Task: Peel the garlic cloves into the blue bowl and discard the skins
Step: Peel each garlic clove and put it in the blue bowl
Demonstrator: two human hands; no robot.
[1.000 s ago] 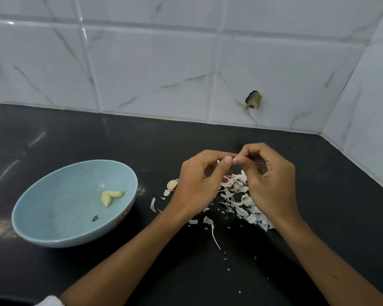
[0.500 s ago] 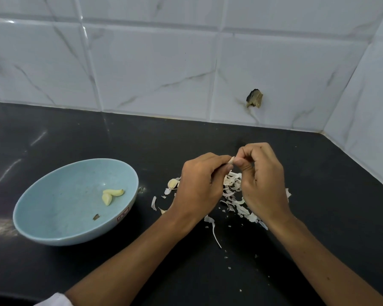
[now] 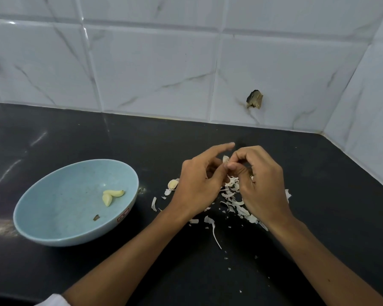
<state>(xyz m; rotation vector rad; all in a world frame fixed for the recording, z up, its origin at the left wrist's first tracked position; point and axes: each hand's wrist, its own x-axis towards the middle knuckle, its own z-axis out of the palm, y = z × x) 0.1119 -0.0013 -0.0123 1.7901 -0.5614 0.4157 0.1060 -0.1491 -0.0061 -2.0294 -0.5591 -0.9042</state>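
Black desk (image 3: pixel 53 133) under white marble-look wall tiles, corner at the right. Far left: blue bowl (image 3: pixel 60 195), upright, with peeled cloves (image 3: pixel 112 195) lying together on its inner slope and a dark fleck (image 3: pixel 96 217) lower down. Just right of the bowl, an unpeeled clove (image 3: pixel 173 183) on the desk, partly hidden by the left hand (image 3: pixel 199 186). That hand's grip: thumb and curled fingers appear to pinch the garlic clove (image 3: pixel 226 159) being worked, forefinger lifted straight and free. Right hand (image 3: pixel 261 186), fingers curled, closes on the same clove from the other side, above the skins (image 3: pixel 237 202); exact contact is hidden by knuckles. Judgement: the step is stripping skin. Do it by holding the clove steady in the left pinch while a right nail catches a loose edge and pulls along the length. Let the flakes fall on the heap, away from the bowl, and check for clinging film before dropping the clove in. Count: one bowl; two peeled cloves inside; one fleck; one clove waiting; one in hand; skins past counting, one loose heap with strays; one dark chip (image 3: pixel 254 99) in the wall tile.
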